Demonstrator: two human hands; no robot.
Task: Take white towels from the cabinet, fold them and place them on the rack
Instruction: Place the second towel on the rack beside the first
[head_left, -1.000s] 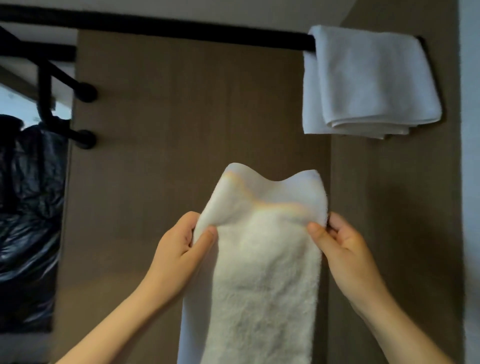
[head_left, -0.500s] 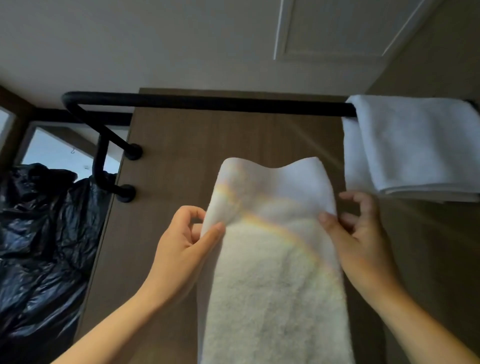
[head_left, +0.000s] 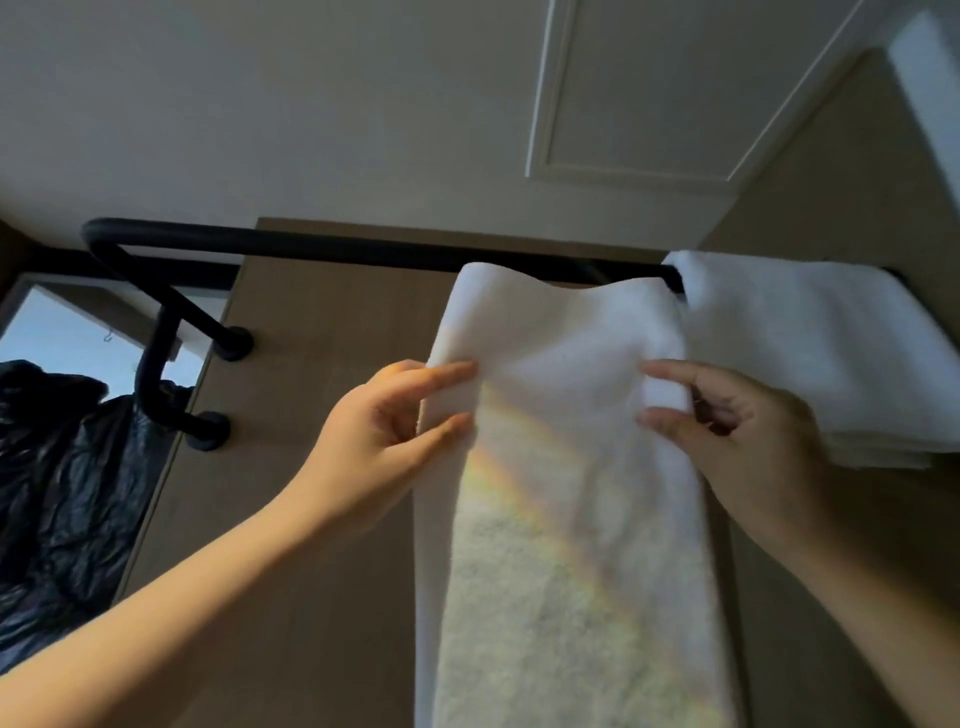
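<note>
A folded white towel (head_left: 566, 467) hangs long in front of me, its top edge raised level with the black rack bar (head_left: 322, 247). My left hand (head_left: 384, 431) pinches the towel's left edge between thumb and fingers. My right hand (head_left: 737, 426) pinches its right edge the same way. A second folded white towel (head_left: 810, 343) is draped over the bar at the right, touching the held towel's upper right corner.
The rack bar bends down at the left to two round wall mounts (head_left: 210, 431) on a brown wood panel (head_left: 322, 338). A black plastic bag (head_left: 62, 467) fills the lower left. White ceiling with a framed panel (head_left: 639, 88) lies above.
Both hands have lifted the towel up until its top edge reaches the bar. My view has tilted upward, showing more ceiling. My fingers have stretched out further along the towel's edges.
</note>
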